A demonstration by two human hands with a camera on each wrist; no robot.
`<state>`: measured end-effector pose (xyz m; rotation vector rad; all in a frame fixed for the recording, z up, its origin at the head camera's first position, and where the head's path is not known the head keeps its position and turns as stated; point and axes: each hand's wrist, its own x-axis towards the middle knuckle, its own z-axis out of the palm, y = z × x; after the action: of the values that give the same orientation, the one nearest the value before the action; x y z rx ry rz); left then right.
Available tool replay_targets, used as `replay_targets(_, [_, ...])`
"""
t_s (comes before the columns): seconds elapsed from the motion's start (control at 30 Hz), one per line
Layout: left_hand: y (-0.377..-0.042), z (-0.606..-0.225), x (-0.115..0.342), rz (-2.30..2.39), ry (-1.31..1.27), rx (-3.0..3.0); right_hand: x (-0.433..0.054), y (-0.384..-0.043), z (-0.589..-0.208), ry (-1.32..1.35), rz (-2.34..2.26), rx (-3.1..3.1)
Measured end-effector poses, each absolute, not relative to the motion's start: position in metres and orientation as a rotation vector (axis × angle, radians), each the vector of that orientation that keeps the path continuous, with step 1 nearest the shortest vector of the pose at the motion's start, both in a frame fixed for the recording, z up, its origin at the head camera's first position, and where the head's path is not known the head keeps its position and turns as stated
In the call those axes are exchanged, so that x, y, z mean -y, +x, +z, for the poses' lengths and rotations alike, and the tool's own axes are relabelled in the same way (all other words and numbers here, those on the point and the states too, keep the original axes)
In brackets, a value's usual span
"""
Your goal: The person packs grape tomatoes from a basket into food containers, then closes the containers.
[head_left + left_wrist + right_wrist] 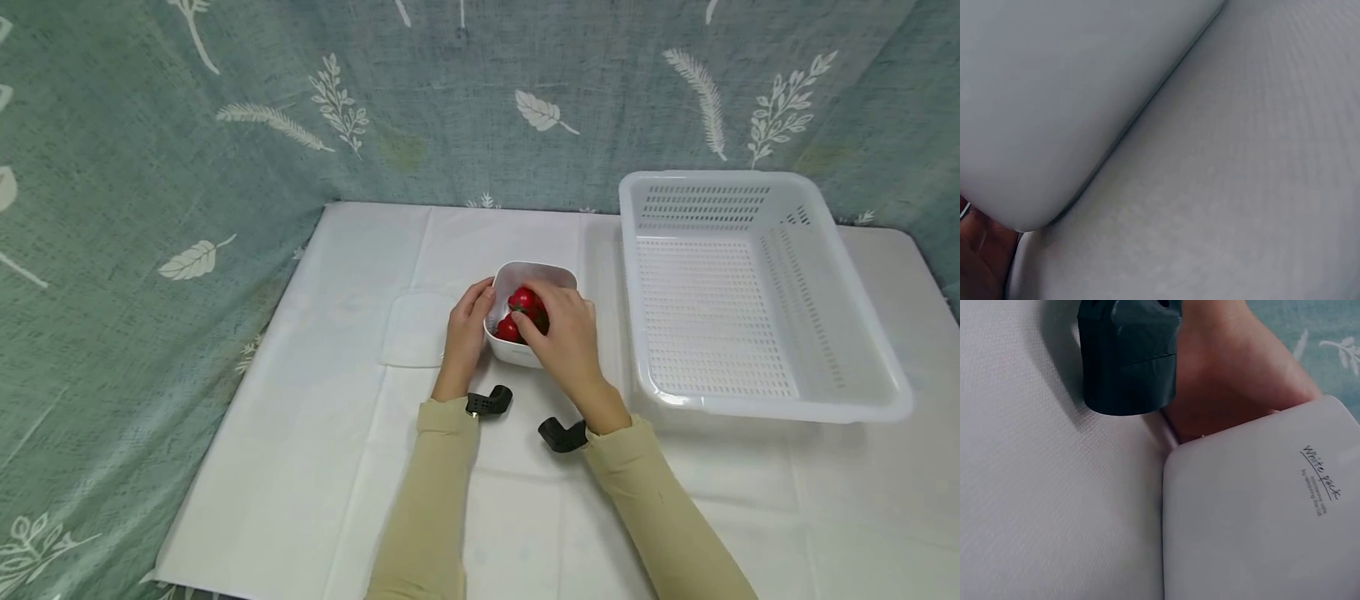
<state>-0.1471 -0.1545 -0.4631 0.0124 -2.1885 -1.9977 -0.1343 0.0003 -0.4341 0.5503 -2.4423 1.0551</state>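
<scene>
A small white square container (pixel 517 353) stands on the table with several red fruits (pixel 507 330) inside; green shows on them, but their exact kind is unclear. My left hand (pixel 467 332) rests along the container's left outer wall, fingers fairly straight. Reaching in from the right, my right hand (pixel 566 333) pinches a red fruit (pixel 522 300) between thumb and fingers above the others. Its palm side is hidden. In the right wrist view, the container wall (pixel 1241 519) carries "White pack" lettering. The left wrist view shows mostly a plain container wall (pixel 1054 94).
Left of the container lies a translucent square lid (pixel 415 333) on the white table (pixel 300 467). A large white perforated basket (pixel 765 408) stands to the right. Green leaf-patterned cloth (pixel 450 100) hangs behind and at the left.
</scene>
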Motion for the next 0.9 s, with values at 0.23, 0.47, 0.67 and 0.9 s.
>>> replay_targets(0.23, [-0.145,-0.458,0.152,-1.986,0.017,2.209,0.003,-0.136,-0.436,0.550,0.969,2.440])
replay_targets(0.47, [-0.154,-0.478,0.157,-1.972,0.033,2.229,0.004,-0.136,-0.437,0.573,0.952,2.430])
replay_targets(0.67, [-0.155,-0.477,0.156,-1.965,0.008,2.214,0.003,-0.136,-0.434,0.586,0.958,2.414])
replay_targets(0.9, [-0.154,-0.476,0.157,-1.970,0.033,2.228,0.002,-0.137,-0.435,0.615,0.983,2.412])
